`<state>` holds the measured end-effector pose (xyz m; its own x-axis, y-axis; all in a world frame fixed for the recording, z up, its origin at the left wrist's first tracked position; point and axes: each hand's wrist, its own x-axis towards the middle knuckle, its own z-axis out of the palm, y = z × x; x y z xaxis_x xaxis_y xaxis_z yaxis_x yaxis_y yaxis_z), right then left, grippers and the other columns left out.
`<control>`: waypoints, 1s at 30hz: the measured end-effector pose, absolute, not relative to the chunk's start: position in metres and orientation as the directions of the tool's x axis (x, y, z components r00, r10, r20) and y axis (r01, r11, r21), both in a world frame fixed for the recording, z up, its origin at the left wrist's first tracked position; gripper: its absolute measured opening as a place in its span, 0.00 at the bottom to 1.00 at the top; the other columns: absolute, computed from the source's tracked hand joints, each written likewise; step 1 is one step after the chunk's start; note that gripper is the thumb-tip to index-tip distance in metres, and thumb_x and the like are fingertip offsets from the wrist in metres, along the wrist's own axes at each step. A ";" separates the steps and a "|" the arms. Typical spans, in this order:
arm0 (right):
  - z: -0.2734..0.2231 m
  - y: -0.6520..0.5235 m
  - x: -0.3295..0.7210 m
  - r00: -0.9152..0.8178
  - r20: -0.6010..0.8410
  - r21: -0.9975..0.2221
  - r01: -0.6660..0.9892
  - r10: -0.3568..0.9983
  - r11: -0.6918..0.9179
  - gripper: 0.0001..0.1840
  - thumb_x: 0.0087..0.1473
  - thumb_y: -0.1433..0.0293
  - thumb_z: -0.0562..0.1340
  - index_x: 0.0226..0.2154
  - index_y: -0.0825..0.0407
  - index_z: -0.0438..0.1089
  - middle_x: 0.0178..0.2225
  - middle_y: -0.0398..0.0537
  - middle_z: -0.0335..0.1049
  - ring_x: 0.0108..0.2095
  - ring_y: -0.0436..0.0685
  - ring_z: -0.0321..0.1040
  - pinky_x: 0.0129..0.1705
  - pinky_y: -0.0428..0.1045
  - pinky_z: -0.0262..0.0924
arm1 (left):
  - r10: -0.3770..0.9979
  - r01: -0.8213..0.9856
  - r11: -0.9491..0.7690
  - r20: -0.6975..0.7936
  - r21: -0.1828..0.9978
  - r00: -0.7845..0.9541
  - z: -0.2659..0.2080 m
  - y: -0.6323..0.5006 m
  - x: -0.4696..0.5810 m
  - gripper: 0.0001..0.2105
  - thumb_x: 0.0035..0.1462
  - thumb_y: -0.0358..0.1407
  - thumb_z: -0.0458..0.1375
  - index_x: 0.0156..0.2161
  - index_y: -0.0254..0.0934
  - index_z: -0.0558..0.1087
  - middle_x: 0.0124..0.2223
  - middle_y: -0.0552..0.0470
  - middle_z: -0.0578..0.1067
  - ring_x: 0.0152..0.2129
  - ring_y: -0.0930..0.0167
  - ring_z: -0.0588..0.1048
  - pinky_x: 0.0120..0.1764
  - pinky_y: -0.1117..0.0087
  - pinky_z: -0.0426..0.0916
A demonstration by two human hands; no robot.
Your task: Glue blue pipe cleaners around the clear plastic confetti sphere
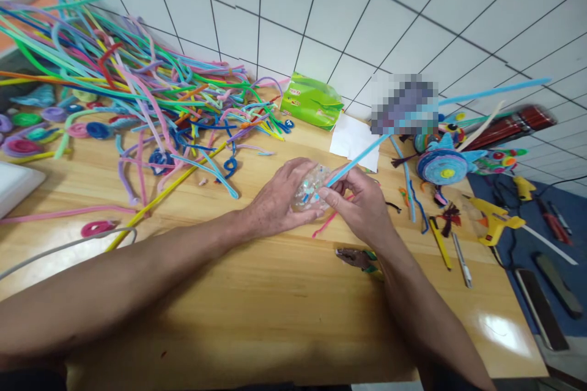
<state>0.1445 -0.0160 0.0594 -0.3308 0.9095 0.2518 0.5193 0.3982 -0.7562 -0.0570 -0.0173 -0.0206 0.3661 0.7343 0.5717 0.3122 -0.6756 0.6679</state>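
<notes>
My left hand curls around a clear, rounded object with small shiny coloured bits; I cannot tell whether it is a bag or a tub. In my right hand, a long light-blue pipe cleaner is pinched between thumb and fingers, its near end beside the clear object and its far end reaching up to the right. A short pink pipe cleaner lies on the table under my hands. Pliers rest just below my right wrist, their handles partly hidden by it.
A big tangle of coloured pipe cleaners fills the left. Behind my hands are a green packet and white paper. To the right lie a pipe-cleaner fish, a yellow glue gun and a cutter knife.
</notes>
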 end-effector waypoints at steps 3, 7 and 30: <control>0.059 -0.016 0.145 -0.331 0.245 -0.754 0.526 0.911 0.394 0.08 0.58 0.68 0.68 0.31 0.48 0.69 0.29 0.40 0.66 0.31 0.53 0.64 0.35 0.50 0.59 | 0.737 0.312 -0.673 0.572 0.671 0.360 -0.021 -0.017 -0.057 0.40 0.60 0.44 0.68 0.72 0.42 0.54 0.65 0.35 0.68 0.64 0.50 0.68 0.66 0.42 0.68; 0.056 -0.015 0.145 -0.320 0.233 -0.761 0.528 0.918 0.377 0.08 0.58 0.68 0.69 0.31 0.48 0.69 0.29 0.41 0.66 0.31 0.54 0.64 0.36 0.51 0.60 | 0.741 0.314 -0.668 0.567 0.675 0.359 -0.021 -0.017 -0.056 0.40 0.61 0.44 0.68 0.72 0.43 0.54 0.65 0.35 0.67 0.65 0.50 0.68 0.66 0.41 0.67; 0.054 -0.021 0.136 -0.241 0.290 -0.764 0.525 0.926 0.376 0.05 0.56 0.67 0.67 0.30 0.48 0.71 0.28 0.42 0.69 0.29 0.54 0.66 0.35 0.51 0.62 | 0.755 0.319 -0.651 0.542 0.689 0.368 -0.022 -0.018 -0.057 0.42 0.60 0.45 0.69 0.73 0.44 0.53 0.66 0.36 0.67 0.66 0.50 0.67 0.67 0.41 0.67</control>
<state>0.1363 -0.0210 0.0544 -0.2408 0.9261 0.2903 0.5247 0.3759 -0.7638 -0.0573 -0.0184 -0.0216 0.3682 0.7552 0.5423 0.3193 -0.6505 0.6891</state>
